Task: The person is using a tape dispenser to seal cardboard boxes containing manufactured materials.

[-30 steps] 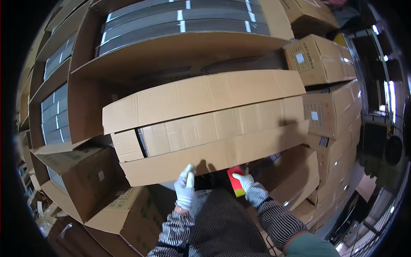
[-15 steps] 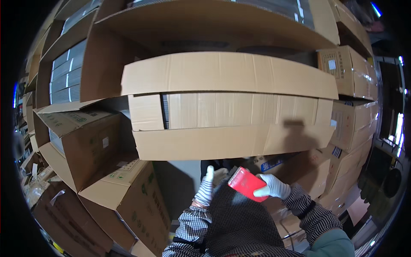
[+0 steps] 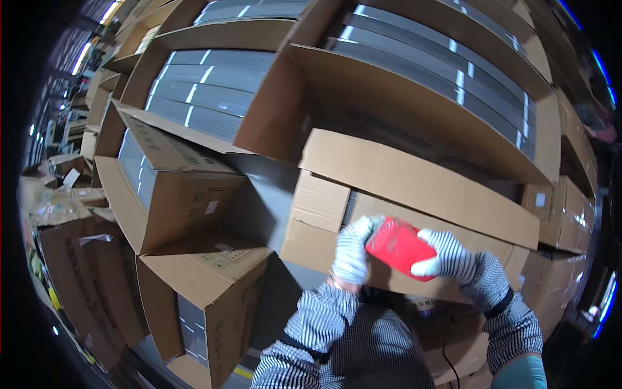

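Brown corrugated cartons are filling the warehouse, standing in rows on a smooth grey floor [image 3: 264,181]. Behind the work, a large open carton [image 3: 414,97] is showing its tall, plain cardboard wall, and past its far edge grey, finely ribbed stacks [image 3: 414,55] are lying bound with pale, shiny strips. To the left, an open-flapped carton [image 3: 188,201] is resting on another printed carton [image 3: 236,279], their stiff flaps spreading outward. Taped, glossier cartons [image 3: 557,211] are standing along the right.

Nearest the person, a long carton [image 3: 414,178] is lying with its flaps partly folded in; a narrow dark slit is showing near its left end. Above its near long edge, toward the middle, both hands are holding up a red block [image 3: 403,249], flat, roughly rectangular and glossy, with a clear, shiny strip along its left end. The right hand [image 3: 448,256], in a white ribbed knit glove, is gripping the right end, its thumb pressing the face near the lower right corner and its other fingers bending behind the upper edge. The left hand [image 3: 353,253], gloved alike, is touching the left end with its fingers drawn together; whether they are pinching it, I cannot tell. Striped sleeves [image 3: 324,318] are covering both forearms.
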A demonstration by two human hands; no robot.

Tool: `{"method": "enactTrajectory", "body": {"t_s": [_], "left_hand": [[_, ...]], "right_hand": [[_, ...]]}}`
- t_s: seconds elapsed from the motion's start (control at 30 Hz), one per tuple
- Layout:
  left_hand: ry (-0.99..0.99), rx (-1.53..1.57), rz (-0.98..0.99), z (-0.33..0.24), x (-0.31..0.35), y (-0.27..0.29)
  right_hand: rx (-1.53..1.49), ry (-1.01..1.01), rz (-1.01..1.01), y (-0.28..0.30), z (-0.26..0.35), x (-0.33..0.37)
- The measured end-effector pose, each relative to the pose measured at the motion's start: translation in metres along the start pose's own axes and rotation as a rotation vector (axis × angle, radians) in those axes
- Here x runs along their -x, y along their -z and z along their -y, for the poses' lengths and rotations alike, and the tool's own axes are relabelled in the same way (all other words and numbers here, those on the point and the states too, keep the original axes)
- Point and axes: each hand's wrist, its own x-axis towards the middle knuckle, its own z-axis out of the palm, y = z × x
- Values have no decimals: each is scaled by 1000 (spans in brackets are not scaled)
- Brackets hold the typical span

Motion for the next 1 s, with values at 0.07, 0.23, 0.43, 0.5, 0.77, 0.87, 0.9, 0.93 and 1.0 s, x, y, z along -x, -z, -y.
{"method": "enactTrajectory", "body": {"t_s": [0.07, 0.23, 0.43, 0.5, 0.77, 0.87, 0.9, 0.93, 1.0], "left_hand": [[-233, 60, -189, -54, -63, 35], [-421, -586, -707, -108, -214, 237], [-69, -1495, -104, 17, -299, 424], [232, -2236, 135, 3, -344, 373], [-892, -2024, -27, -49, -207, 109], [-832, -2207, -130, 16, -183, 89], [-792, -2129, -191, 41, -177, 66], [-749, -2048, -246, 70, -173, 42], [-818, -2030, -81, 141, -147, -57]], "right_hand": [[-39, -106, 21, 35, 40, -31], [506, -280, -8, 50, -29, -136], [507, -321, 58, 28, 1, -204], [355, -484, 46, 47, -3, -187], [481, -401, 112, 61, 4, -174], [385, -172, 111, 72, -24, -141], [259, -108, 61, 85, -38, -112], [322, -117, 75, 97, -55, -85], [360, -189, 113, 135, -123, -17]]}}
